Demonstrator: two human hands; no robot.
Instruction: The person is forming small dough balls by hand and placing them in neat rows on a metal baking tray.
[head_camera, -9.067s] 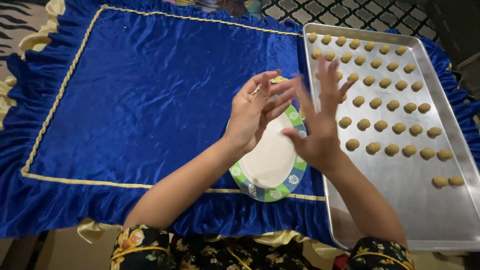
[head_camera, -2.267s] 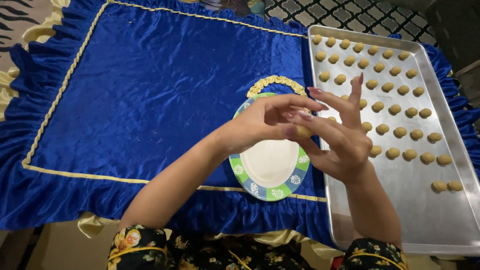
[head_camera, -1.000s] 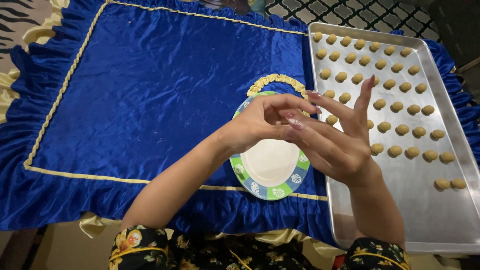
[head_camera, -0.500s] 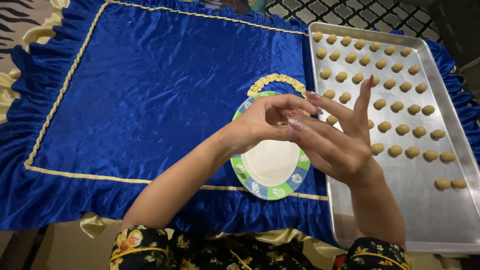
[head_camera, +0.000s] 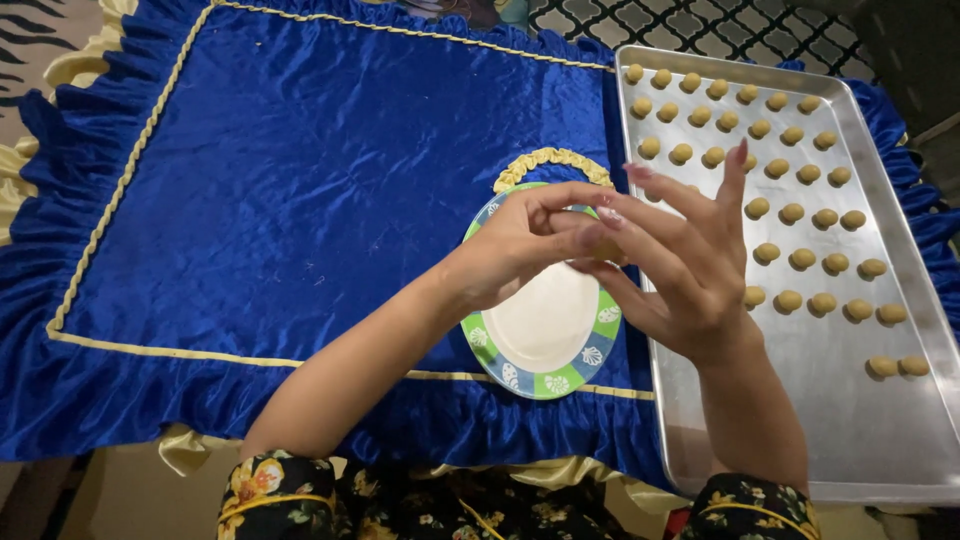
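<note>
My left hand (head_camera: 520, 250) and my right hand (head_camera: 680, 265) meet above a small white plate (head_camera: 545, 330) with a blue and green rim. Between their fingertips they pinch a small tan dough piece (head_camera: 603, 247), mostly hidden by the fingers. The right hand's outer fingers are spread upward over the left edge of a metal baking tray (head_camera: 850, 420). Several small round dough balls (head_camera: 790, 212) lie in rows on that tray.
A blue velvet cloth (head_camera: 300, 190) with gold trim and ruffled edges covers the surface. A gold ruffled arc (head_camera: 550, 160) shows just behind the plate. The tray's near half is bare metal. Patterned floor lies beyond the far edge.
The hands went from open palms pressed together over the plate to fingertips pinching the dough. In the last second they have barely moved.
</note>
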